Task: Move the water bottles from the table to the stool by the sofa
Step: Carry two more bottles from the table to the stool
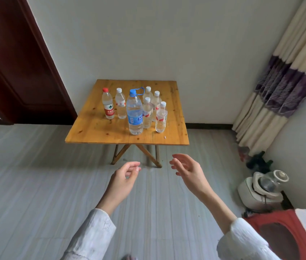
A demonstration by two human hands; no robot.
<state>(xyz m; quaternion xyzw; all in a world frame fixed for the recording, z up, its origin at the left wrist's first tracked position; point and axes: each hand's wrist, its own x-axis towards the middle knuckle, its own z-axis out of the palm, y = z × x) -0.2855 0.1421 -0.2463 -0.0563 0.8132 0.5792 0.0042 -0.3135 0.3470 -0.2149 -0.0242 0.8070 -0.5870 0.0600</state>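
Several clear water bottles stand upright on a small wooden folding table (96,132) against the wall. A large blue-capped bottle (134,113) is at the front middle. A red-capped bottle (108,104) and a white-capped one (120,103) stand to its left. A cluster of small white-capped bottles (161,118) stands to its right. My left hand (125,175) and my right hand (187,170) hover empty over the floor, short of the table's front edge, fingers loosely curled and apart. No stool or sofa is visible.
A dark wooden door (17,68) is at the left. A striped curtain (283,87) hangs at the right. On the floor at the right sit a white appliance with a glass jug (261,190) and a red container (283,239). Grey plank floor lies between me and the table.
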